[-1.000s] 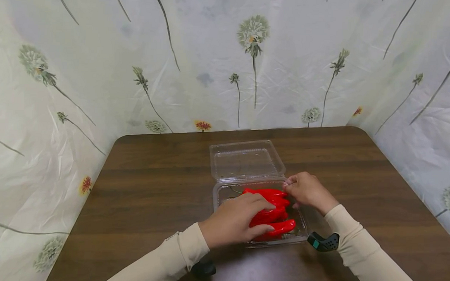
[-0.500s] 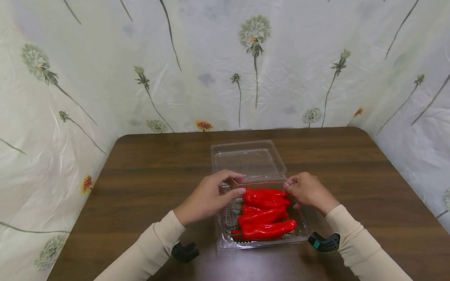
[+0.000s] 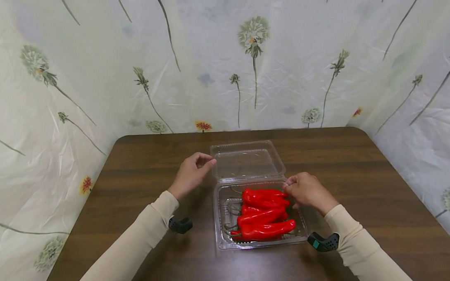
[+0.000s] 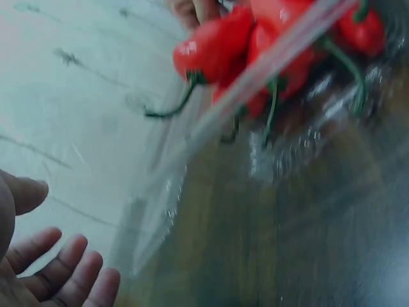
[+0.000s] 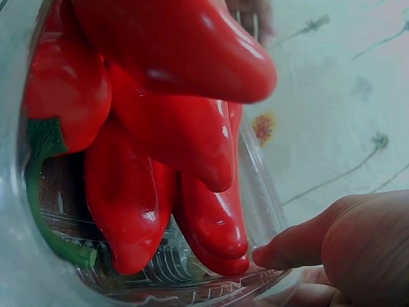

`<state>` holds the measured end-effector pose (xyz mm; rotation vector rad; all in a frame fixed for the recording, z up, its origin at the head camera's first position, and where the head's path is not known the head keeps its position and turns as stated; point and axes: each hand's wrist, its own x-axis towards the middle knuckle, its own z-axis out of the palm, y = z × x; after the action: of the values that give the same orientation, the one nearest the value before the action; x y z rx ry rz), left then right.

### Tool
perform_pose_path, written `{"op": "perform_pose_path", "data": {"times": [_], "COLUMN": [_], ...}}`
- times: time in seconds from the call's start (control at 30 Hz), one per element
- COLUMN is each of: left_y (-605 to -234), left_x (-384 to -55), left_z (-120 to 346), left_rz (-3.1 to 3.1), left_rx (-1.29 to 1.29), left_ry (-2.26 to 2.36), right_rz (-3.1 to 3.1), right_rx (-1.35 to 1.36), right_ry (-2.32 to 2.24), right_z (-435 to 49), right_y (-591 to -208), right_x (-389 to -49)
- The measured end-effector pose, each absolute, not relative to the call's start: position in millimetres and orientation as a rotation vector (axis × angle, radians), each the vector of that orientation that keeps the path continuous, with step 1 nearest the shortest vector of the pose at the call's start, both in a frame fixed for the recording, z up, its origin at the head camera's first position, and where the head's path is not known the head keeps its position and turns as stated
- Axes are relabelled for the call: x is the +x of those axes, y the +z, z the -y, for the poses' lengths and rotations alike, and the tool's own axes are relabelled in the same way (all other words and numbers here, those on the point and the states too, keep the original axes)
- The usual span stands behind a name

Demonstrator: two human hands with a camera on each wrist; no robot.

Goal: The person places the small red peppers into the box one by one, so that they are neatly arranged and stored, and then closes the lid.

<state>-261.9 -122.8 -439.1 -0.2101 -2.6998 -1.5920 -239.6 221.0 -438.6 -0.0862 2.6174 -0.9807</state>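
Observation:
A clear plastic clamshell box [image 3: 221, 239] sits on the table with its lid [image 3: 246, 164] folded back flat behind it. Several glossy red peppers [image 3: 263, 216] with green stems lie in its tray. My left hand [image 3: 193, 172] is beside the lid's left edge, fingers loosely bent and thumb apart from them; the left wrist view shows that hand [image 4: 57, 262] holding nothing, with a gap to the plastic. At the tray's back right corner, my right hand [image 3: 306, 191] pinches the rim. In the right wrist view its thumb [image 5: 291, 246] lies on the rim beside the pepper tips.
The brown wooden table [image 3: 149, 162] extends around the box, its back edge against a pale curtain [image 3: 198, 52] printed with dandelions. Each wrist carries a black strap mount, one below the left hand [image 3: 180, 225] and one near the tray's right front corner [image 3: 322, 242].
My left hand has moved off the peppers, past the tray's back left corner, to the left side of the lid. The right hand stays at the rim, and the box has hardly moved.

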Motion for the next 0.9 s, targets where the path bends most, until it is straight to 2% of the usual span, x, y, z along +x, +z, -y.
{"op": "perform_pose_path", "data": {"times": [0.43,0.9], "left_y": [-452.4,-468.6], "left_x": [-285.4,-292.5], "left_z": [119.1,110.3], "left_rz": [2.696,2.599], "left_rx": [0.168,0.195], "left_ry": [-2.087,-2.245], "right_rz": [-2.610,-2.607], "right_rx": [-0.071,-0.065], "right_ry": [-0.986,-0.983], "right_z": [-221.0,-220.6], "right_y": [-438.9,-439.0], "right_x": [-240.6,-240.8]}}
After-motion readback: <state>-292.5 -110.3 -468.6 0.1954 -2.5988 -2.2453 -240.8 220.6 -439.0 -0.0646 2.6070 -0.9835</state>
